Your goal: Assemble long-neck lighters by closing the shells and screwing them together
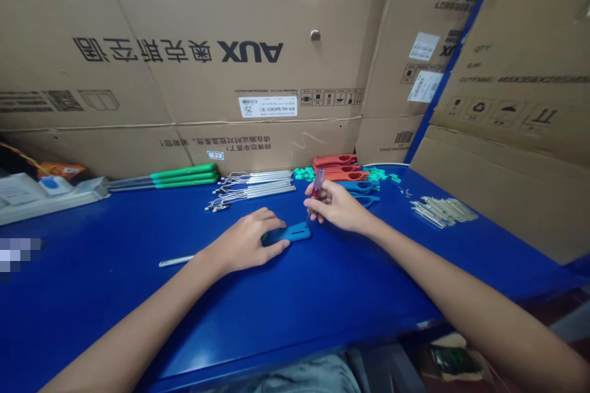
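Observation:
My left hand (246,241) presses down on a blue plastic handle (291,233) lying flat on the blue table (322,295), fingers curled over its left end. A thin metal tube (176,261) sticks out to the left from under that hand. My right hand (336,204) pinches a small screwdriver with a red handle (318,183), held nearly upright, its tip down at the right end of the blue handle.
Against the cardboard boxes at the back lie green-handled tools (177,177), a bundle of metal tubes with wires (255,187), red handles (336,167), blue handles (362,190) and small green parts (378,174). A pile of clear pieces (442,210) lies right. A grey tray (43,196) sits left.

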{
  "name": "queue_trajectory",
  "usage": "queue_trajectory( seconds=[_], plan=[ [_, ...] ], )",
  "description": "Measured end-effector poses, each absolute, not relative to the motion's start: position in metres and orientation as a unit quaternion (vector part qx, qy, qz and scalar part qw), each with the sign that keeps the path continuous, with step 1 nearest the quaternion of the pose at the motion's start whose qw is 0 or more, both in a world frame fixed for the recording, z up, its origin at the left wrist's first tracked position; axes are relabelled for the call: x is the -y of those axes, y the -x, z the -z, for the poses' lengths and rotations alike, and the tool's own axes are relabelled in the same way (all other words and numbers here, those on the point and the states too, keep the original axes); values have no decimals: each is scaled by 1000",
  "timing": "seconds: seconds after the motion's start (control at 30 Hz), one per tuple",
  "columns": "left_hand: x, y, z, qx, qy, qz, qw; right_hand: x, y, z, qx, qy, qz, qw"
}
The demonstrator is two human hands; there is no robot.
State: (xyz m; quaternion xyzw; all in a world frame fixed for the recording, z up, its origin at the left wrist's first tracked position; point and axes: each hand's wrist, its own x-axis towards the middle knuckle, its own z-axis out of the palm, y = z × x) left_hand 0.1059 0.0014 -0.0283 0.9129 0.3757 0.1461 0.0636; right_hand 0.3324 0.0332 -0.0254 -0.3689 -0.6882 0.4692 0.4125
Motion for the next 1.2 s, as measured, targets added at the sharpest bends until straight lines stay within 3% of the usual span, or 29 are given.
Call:
queue_trajectory(
  seconds=[0.23,1.2],
  plan=[
    [-1,-106,28,-376,-912,-147,67,-28,-333,22,725,358,-422,411],
    [0,-107,26,-378,-913,-141,67,-27,-328,27,711,353,-444,416]
  ],
)
